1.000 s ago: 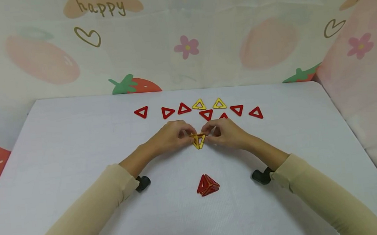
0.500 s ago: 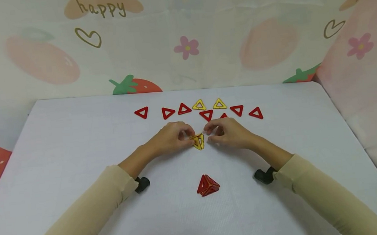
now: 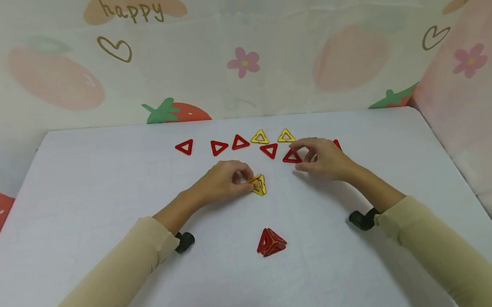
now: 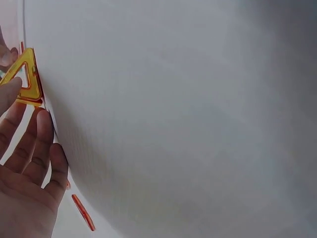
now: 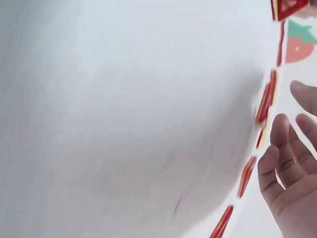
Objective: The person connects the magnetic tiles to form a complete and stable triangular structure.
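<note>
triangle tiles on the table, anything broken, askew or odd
Only one slightly odd thing: the loose red triangles at the far side point in mixed directions, though flat on the table. The red pyramid and yellow tiles in the left hand show no visible damage.

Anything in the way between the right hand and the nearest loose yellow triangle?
Nothing visible in the head view: the right hand is close to the yellow triangle. A red triangle lies just on the near side, beside the path rather than across it.
</note>
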`<state>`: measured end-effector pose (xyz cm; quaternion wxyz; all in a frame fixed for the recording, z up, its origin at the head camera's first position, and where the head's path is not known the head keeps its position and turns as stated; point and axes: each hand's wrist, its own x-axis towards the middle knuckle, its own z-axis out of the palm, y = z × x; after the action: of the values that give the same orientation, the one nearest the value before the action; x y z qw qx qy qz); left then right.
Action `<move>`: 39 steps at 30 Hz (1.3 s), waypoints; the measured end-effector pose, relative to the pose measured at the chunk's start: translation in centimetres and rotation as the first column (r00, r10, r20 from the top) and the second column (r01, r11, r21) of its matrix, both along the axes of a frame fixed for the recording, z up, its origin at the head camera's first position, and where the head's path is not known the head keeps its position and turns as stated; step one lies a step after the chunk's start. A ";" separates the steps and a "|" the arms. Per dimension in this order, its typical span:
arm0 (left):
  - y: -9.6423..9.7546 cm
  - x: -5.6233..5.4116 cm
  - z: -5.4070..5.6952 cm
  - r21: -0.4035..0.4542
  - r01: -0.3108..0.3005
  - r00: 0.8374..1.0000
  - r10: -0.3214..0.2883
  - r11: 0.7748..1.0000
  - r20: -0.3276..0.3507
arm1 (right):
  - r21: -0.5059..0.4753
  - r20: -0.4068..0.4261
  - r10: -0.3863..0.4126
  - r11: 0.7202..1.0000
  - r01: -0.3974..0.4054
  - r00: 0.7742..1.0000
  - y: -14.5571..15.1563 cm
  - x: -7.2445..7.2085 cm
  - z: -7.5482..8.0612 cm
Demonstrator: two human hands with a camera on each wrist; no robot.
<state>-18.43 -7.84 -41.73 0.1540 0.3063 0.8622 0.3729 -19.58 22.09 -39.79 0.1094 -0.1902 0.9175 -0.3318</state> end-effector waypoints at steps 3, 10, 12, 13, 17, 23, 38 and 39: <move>-0.1 0.0 0.0 -0.003 -0.007 1.000 0.007 1.000 0.008 | 0.008 0.014 -0.013 1.000 0.012 1.000 0.6 -0.3 -0.2; -0.1 0.0 -0.1 -0.009 -0.009 1.000 0.009 1.000 0.010 | 0.014 0.077 -0.030 0.999 0.029 0.997 1.3 -0.9 -0.7; -0.1 0.0 -0.1 -0.005 -0.006 1.000 0.006 1.000 0.010 | 0.015 0.090 -0.034 0.999 0.032 0.995 1.4 -1.0 -0.9; -0.1 0.0 -0.1 -0.002 -0.004 1.000 0.004 1.000 0.011 | 0.016 0.093 -0.033 0.999 0.031 0.995 1.5 -1.0 -0.9; -0.1 -0.1 -0.1 -0.001 -0.001 1.000 0.001 1.000 0.014 | 0.033 0.090 -0.026 0.999 0.023 0.996 1.5 -1.2 -1.2; -0.1 -0.1 -0.1 0.001 -0.004 1.000 0.004 1.000 0.015 | 0.034 0.082 -0.009 0.999 0.007 0.997 1.4 -1.4 -1.1; -0.1 -0.1 -0.1 0.007 -0.005 1.000 0.005 1.000 0.024 | 0.067 0.064 0.022 0.997 -0.026 0.998 1.2 -1.5 -1.2; -0.1 -0.1 -0.1 0.007 -0.005 1.000 0.005 1.000 0.026 | 0.069 0.058 0.028 0.997 -0.032 0.998 1.1 -1.5 -1.2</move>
<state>-18.50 -7.96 -41.87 0.1630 0.2998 0.8596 0.3803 -21.07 23.21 -40.96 0.1469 -0.1907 0.9221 -0.3030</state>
